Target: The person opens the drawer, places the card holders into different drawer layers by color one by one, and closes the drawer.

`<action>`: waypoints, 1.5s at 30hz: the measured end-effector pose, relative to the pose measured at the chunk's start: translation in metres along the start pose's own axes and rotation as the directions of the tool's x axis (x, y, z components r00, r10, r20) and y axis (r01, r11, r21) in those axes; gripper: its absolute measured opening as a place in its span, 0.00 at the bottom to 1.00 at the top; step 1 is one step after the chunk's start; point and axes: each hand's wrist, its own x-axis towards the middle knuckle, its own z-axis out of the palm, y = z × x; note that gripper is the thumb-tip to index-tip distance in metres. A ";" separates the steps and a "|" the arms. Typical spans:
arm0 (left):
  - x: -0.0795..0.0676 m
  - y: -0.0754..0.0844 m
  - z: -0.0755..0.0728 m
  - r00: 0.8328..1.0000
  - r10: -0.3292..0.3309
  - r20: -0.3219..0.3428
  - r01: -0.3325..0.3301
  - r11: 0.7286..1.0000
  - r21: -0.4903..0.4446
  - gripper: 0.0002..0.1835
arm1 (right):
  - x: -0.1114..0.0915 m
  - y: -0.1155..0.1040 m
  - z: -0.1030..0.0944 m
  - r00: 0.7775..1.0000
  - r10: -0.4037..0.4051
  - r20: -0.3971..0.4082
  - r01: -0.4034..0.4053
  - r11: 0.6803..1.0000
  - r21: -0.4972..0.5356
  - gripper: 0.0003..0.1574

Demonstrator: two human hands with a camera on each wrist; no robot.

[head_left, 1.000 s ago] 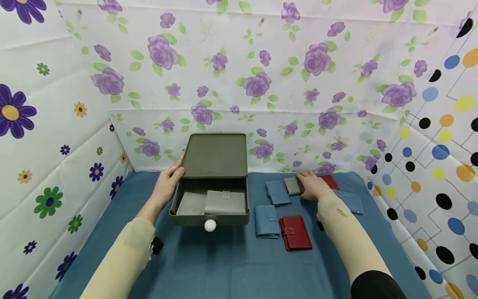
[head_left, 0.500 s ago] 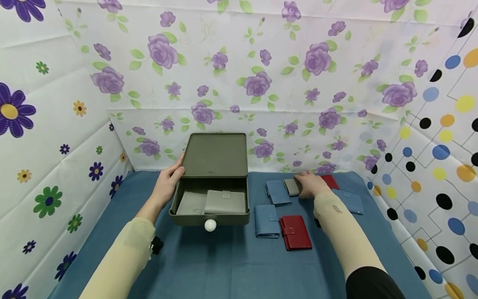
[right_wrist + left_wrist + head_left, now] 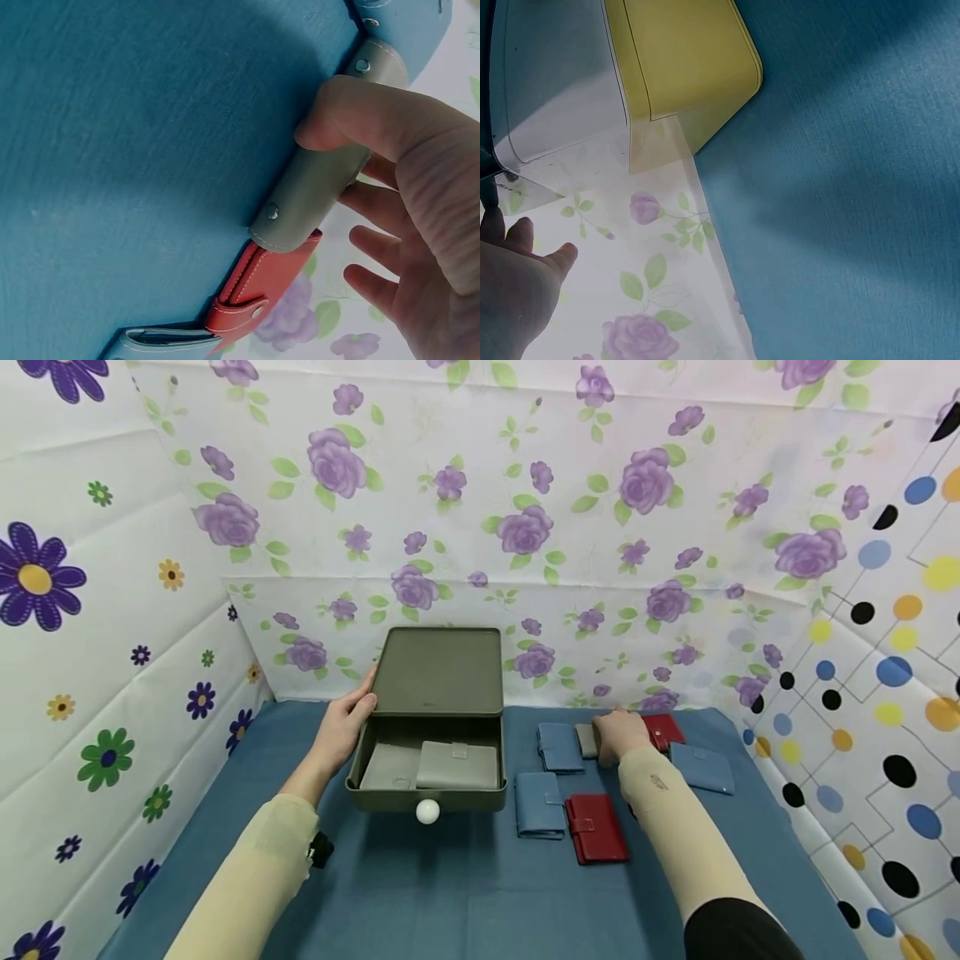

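Head view high, forward-down; wrist views close by fingers (image 3: 380, 208); head, right share grey wallet (image 3: 306, 191).

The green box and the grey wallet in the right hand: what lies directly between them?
In the head view, a blue wallet lies between the green box and the grey wallet.

Far-left corner of blue cloth (image 3: 465, 893) free; narrow gap at far edge, hemmed by olive box (image 3: 438, 672), blue wallet (image 3: 560, 748).

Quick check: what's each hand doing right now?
Left hand: open, fingers against the side of the green box.
Right hand: closed, pinching a grey wallet.
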 end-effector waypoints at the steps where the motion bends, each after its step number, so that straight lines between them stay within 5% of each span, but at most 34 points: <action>1: 0.000 0.000 0.001 1.000 -0.001 0.000 0.001 1.000 0.001 0.31 | 0.000 0.000 0.001 1.000 0.002 -0.001 -0.002 1.000 -0.004 0.43; 22: 0.000 0.001 0.003 1.000 -0.001 -0.025 0.001 1.000 -0.014 0.30 | 0.002 0.013 0.018 0.998 -0.048 -0.040 0.050 0.997 0.059 0.47; 29: -0.001 0.001 0.003 1.000 0.001 -0.009 -0.001 1.000 -0.008 0.31 | -0.002 0.015 0.014 0.999 -0.031 -0.032 0.034 0.993 0.111 0.50; 39: -0.002 0.002 0.002 1.000 -0.015 0.001 0.015 1.000 -0.010 0.30 | -0.010 0.017 0.007 1.000 0.003 -0.002 -0.002 0.980 0.199 0.39; 45: 0.000 0.002 0.003 1.000 -0.025 0.010 0.025 1.000 -0.018 0.30 | -0.016 0.022 0.004 0.999 0.005 -0.037 0.005 0.969 0.249 0.45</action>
